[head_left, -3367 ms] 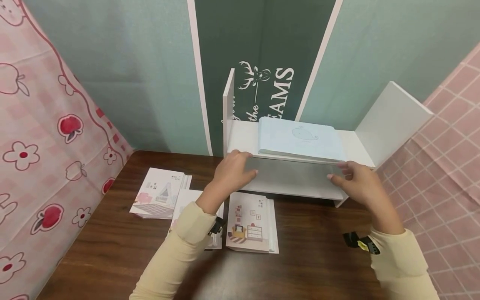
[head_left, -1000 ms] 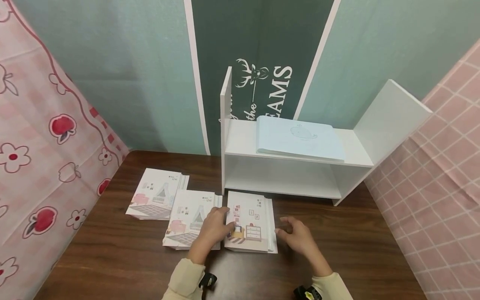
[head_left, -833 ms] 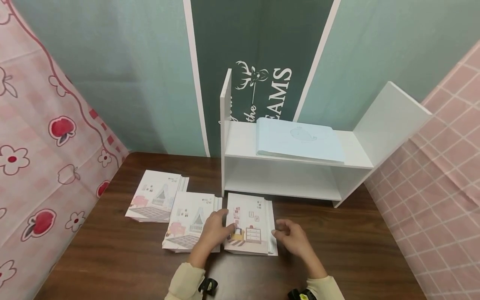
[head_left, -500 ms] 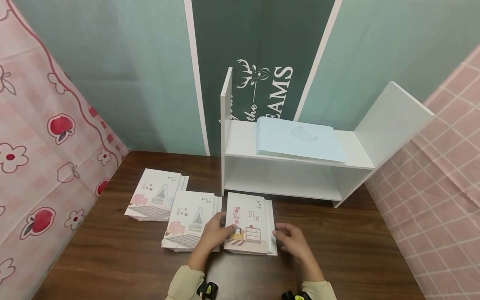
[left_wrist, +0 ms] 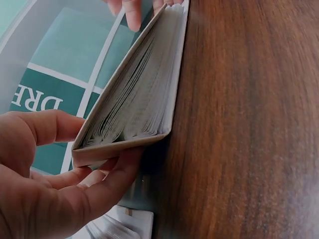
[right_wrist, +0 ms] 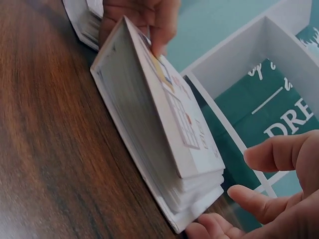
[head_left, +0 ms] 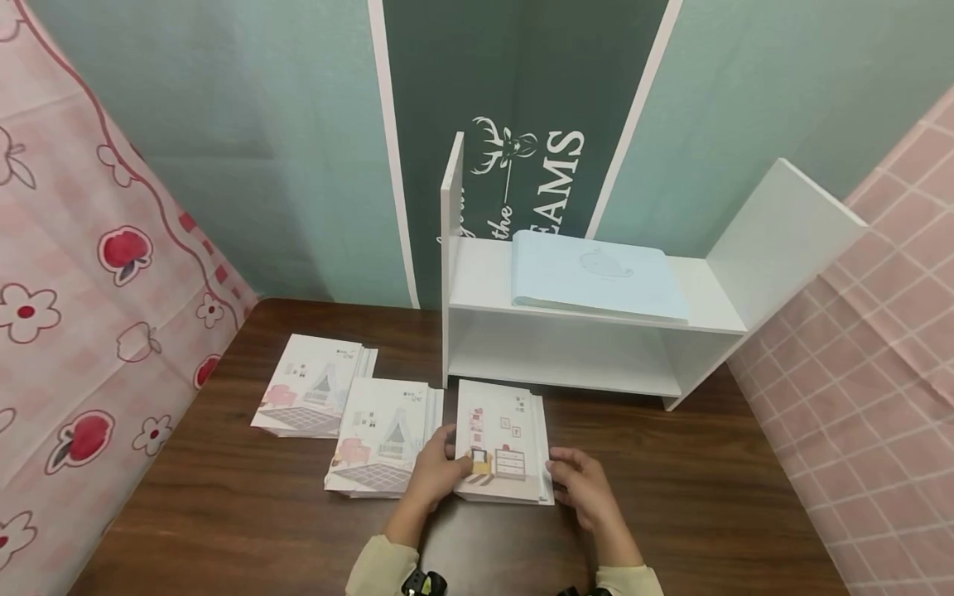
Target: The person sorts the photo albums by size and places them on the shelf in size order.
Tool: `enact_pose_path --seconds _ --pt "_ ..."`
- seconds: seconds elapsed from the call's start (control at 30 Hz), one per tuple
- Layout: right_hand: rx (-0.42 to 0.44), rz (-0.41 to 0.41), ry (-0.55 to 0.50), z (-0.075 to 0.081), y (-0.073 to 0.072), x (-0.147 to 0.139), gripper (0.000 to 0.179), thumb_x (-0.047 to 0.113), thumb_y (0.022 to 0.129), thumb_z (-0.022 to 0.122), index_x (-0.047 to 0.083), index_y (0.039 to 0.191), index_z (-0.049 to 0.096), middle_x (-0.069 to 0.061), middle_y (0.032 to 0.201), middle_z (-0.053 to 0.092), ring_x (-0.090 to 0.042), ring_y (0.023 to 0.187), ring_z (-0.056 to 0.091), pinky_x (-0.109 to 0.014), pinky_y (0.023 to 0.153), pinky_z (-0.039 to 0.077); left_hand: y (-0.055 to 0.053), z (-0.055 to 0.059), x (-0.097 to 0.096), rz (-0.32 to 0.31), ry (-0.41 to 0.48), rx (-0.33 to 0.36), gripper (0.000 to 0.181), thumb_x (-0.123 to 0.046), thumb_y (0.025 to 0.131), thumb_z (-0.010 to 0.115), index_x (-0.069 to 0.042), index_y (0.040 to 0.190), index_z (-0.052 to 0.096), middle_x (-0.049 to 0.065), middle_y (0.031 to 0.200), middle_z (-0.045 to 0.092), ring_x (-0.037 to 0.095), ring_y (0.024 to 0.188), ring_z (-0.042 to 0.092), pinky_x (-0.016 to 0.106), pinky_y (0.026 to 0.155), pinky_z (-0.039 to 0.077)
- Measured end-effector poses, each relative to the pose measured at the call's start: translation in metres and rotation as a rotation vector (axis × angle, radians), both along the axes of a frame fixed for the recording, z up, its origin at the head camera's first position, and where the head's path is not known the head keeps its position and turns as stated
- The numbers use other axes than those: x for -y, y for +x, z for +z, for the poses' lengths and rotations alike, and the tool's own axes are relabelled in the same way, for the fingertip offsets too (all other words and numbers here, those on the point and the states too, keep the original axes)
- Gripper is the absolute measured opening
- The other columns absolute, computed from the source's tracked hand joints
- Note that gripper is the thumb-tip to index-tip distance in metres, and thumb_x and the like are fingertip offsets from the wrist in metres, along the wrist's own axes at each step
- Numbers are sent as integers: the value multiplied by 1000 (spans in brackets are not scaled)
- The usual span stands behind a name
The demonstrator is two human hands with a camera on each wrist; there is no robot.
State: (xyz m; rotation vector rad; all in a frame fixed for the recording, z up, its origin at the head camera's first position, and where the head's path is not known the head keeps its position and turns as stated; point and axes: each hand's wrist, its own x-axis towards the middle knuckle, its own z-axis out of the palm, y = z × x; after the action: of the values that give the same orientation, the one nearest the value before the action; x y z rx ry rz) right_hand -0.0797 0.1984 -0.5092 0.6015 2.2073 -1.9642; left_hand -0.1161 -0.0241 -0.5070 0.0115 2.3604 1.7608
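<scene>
A photo album (head_left: 503, 430) with a drawn room on its cover lies at the front of the wooden table. My left hand (head_left: 438, 472) grips its spine edge, thumb on the top cover and fingers underneath, as the left wrist view shows. At the opposite edge is my right hand (head_left: 585, 488). In the right wrist view its lower fingertips (right_wrist: 198, 231) touch the bottom cover's corner, while thumb and forefinger stay apart from the album. Two similar albums lie to the left, a near one (head_left: 383, 439) and a farther one (head_left: 309, 385).
Behind the album stands a white two-level shelf (head_left: 566, 377) with raised side panels. A light blue album (head_left: 596, 273) with a whale drawing lies flat on its upper board. Patterned cloth hangs at the left (head_left: 97, 331) and right (head_left: 894, 356) of the table.
Both hands have come down from the shelf to the room-cover album. My left fingers have slipped under its spine edge, and the album has shifted slightly right. My right hand has closed in on its edge.
</scene>
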Motion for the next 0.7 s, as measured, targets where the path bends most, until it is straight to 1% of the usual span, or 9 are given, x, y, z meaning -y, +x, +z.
enact_pose_path --seconds 0.07,0.17,0.3,0.5,0.7 --pt "4 -1 10 0 -1 1 38 4 86 56 -13 119 49 -20 102 54 -27 88 54 -41 69 51 1 0 -1 -1 -4 -13 65 3 65 62 13 127 44 11 82 58 20 72 54 34 63 46" --pt "-8 -1 6 -1 -1 2 40 1 85 57 -14 121 47 -18 97 56 -24 82 55 -39 67 51 1 0 0 -18 18 -14 69 4 60 65 12 126 45 11 84 59 20 73 55 34 66 47" --pt "-29 -4 -25 -4 0 1 43 -6 81 58 -18 120 45 -15 89 58 -19 74 57 -34 63 51 3 1 4 -48 64 7 77 7 54 66 11 128 44 13 86 60 21 73 56 34 66 47" --pt "-10 0 -40 -5 1 -2 44 -12 77 59 -19 118 47 -16 88 59 -19 71 58 -32 60 51 7 1 6 -73 120 42 78 6 55 67 13 129 42 14 86 60 22 72 57 33 64 48" --pt "-5 -2 -34 -3 0 -3 43 -12 76 59 -18 117 48 -14 85 58 -19 70 57 -32 58 51 10 2 5 -71 102 63 79 4 56 69 10 130 42 13 88 59 22 73 56 33 65 47"
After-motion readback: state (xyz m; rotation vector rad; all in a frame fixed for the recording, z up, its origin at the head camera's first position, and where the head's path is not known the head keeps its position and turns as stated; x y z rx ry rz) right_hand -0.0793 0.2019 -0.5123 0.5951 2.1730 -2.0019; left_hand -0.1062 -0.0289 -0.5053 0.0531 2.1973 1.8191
